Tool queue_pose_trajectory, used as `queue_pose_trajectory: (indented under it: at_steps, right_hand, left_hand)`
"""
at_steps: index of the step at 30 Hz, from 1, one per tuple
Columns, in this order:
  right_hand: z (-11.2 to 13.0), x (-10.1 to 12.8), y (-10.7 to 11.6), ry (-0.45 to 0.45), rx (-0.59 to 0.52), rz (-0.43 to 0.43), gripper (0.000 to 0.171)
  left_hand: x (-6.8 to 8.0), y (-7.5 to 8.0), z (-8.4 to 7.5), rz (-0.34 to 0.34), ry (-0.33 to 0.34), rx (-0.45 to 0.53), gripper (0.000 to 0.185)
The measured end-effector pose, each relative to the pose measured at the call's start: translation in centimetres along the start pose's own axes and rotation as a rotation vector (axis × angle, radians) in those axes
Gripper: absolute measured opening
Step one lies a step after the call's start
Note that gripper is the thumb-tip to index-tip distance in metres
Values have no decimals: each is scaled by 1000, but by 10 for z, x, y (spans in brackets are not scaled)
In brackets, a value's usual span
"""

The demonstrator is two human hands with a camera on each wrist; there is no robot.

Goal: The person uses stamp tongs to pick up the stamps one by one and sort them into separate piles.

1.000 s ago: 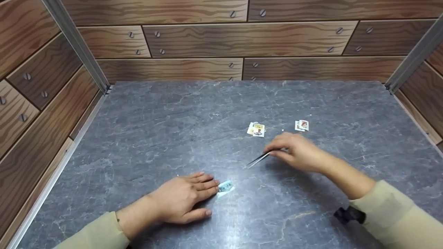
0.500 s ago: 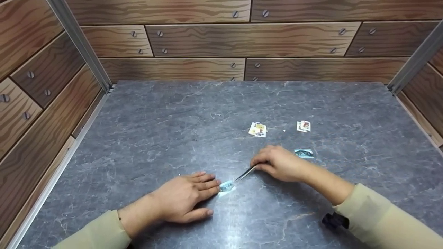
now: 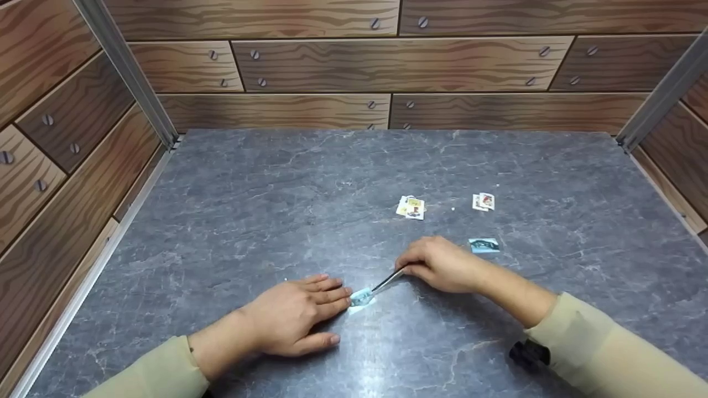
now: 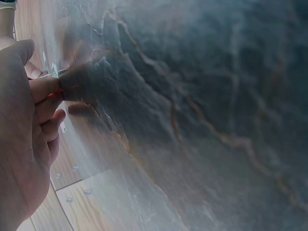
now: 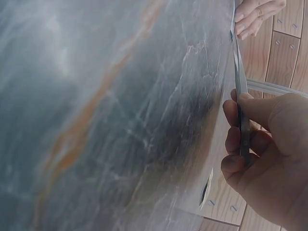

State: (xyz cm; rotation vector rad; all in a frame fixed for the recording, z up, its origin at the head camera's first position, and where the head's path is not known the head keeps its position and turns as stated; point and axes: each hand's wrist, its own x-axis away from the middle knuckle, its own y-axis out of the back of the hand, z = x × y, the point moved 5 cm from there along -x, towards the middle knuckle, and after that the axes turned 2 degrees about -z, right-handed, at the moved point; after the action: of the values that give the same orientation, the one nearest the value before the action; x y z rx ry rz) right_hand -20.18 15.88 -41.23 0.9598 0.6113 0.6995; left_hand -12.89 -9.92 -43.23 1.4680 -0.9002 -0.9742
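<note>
Two hands worked low on the grey surface [image 3: 232,210]. The left hand [image 3: 293,316] lay flat, fingers straight, touching a small blue stamp [image 3: 362,297]. The right hand [image 3: 442,264] pinched tweezers [image 3: 387,281], tips at that stamp, which to my eye was not yet lifted. Beyond lay another blue stamp [image 3: 484,245], then two little piles [image 3: 411,207] [image 3: 483,201] looking already sorted. Wood-print walls [image 3: 387,61] stood well apart, leaving ample room.

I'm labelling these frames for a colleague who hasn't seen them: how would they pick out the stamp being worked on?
On the grey marbled table, find the flat left hand. The pale blue stamp lies at its fingertips, with the tweezers tip on it. It alone sits between both hands; the others lie farther back.
</note>
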Motion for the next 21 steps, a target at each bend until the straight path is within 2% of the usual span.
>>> queue_pose_trajectory:
  at_steps: [7, 21]
  right_hand:
    - [-1, 0, -1, -32, 10, 9, 17]
    - [-5, -1, -5, -25, 7, -1, 16]
  left_hand:
    - [0, 0, 0, -5, -1, -6, 67]
    - [1, -1, -1, 1, -1, -26, 66]
